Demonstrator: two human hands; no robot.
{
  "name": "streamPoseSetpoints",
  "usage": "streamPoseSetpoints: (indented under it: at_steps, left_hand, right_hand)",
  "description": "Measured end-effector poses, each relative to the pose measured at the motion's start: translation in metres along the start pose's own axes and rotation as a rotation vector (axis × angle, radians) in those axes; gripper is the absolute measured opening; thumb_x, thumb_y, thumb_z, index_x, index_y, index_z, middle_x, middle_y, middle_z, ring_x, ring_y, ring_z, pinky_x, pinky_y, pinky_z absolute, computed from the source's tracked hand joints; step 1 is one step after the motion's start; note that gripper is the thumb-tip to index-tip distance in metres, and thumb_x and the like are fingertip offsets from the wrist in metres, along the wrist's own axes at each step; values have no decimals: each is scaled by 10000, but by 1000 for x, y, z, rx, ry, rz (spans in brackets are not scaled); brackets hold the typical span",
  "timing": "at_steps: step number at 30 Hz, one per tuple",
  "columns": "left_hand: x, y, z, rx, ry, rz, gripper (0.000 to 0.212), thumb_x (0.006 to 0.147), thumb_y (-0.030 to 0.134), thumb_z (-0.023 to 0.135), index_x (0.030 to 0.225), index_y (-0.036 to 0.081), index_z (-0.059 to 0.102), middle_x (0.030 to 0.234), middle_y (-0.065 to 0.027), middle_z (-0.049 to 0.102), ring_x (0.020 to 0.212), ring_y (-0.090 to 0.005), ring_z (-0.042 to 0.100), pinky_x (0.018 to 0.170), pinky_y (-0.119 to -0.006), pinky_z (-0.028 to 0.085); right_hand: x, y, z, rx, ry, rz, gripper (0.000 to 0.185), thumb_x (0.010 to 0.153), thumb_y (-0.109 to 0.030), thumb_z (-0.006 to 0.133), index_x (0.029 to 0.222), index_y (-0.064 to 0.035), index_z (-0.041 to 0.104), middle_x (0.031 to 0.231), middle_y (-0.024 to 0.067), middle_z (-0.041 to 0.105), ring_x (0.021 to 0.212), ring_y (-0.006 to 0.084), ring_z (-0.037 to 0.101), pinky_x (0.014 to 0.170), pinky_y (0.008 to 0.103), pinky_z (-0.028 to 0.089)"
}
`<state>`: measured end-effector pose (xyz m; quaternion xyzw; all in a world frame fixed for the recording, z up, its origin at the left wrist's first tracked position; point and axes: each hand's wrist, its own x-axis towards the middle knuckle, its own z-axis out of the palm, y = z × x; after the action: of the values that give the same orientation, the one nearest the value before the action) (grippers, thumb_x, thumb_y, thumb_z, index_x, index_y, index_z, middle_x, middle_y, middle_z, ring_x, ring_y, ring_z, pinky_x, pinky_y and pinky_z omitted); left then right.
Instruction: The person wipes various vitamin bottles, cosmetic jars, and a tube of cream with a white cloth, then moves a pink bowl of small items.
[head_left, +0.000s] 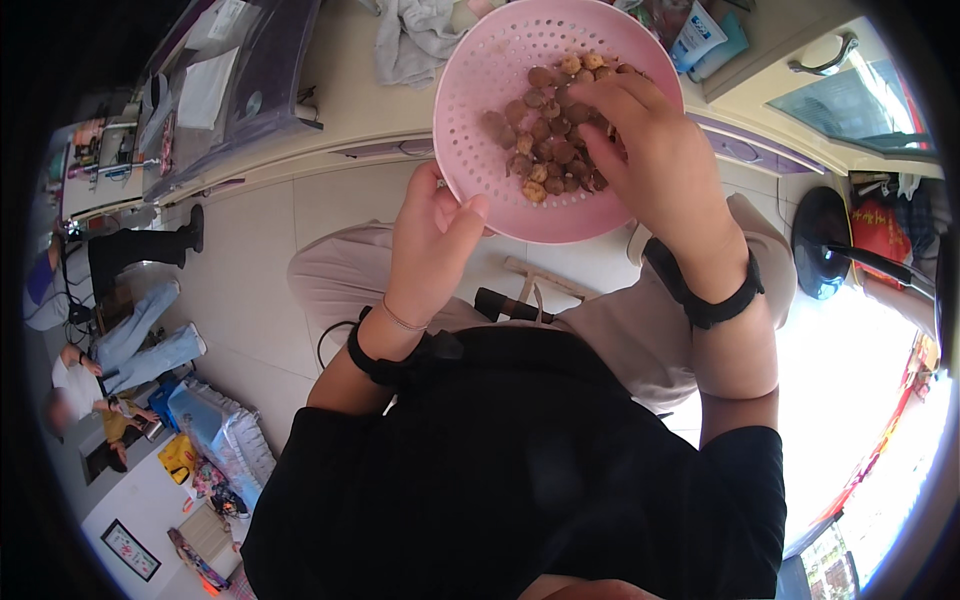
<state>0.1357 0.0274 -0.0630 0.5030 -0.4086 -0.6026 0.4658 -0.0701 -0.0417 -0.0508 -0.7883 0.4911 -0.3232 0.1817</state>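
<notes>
A pink perforated plastic colander is raised in front of me, tilted so that its inside faces me. Small round brown fruits, which look like dried longans, lie in it, a few of them paler and rougher. My left hand grips the near left rim, thumb on the inner side. Over the right part of the fruits, my right hand reaches in with thumb and fingers apart. Its fingertips are at the fruits, and several of those are hidden under the palm.
Behind the colander runs a cream counter with a grey towel and squeeze tubes. A metal-handled cabinet door stands at right, above a black round base. Other people are at far left.
</notes>
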Motion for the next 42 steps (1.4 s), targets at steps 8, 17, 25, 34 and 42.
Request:
streamPoseSetpoints:
  at_steps: [8,17,25,34,42]
  left_hand:
    - [2,-3,-2,68,8,6,374,902,106,535,1191,-50,357,1031,-119,597,918,-137,585,762,-273,486]
    - [5,-3,-5,85,16,2,374,911,120,526,1196,-46,349,1048,-142,598,939,-179,612,748,-285,529]
    - [3,-6,-6,71,18,11,397,909,105,513,1242,-31,344,1151,-146,550,998,-201,598,783,-312,535]
    - [4,-9,-5,10,4,-17,426,909,104,519,1276,-25,345,1150,-124,549,997,-182,584,812,-317,519]
    - [5,-11,-10,40,-6,-17,442,906,105,522,1288,-21,340,1131,-119,563,983,-176,591,799,-310,517]
  right_hand:
    - [-3,5,2,-26,-170,-129,202,712,-67,679,906,-64,623,919,65,581,824,287,597,666,379,499]
    - [0,3,4,571,-108,-25,255,798,-70,653,1044,-30,599,1000,85,638,912,192,611,776,311,480]
    - [7,1,-20,1344,-299,71,359,911,-221,570,1138,57,559,998,113,647,925,157,589,854,278,457]
    - [6,5,-13,1394,-173,0,309,918,-209,562,1084,52,574,945,105,633,884,140,586,834,274,461]
    - [5,7,-5,762,251,-132,303,746,-28,713,1020,-4,586,929,83,606,800,179,574,721,280,461]
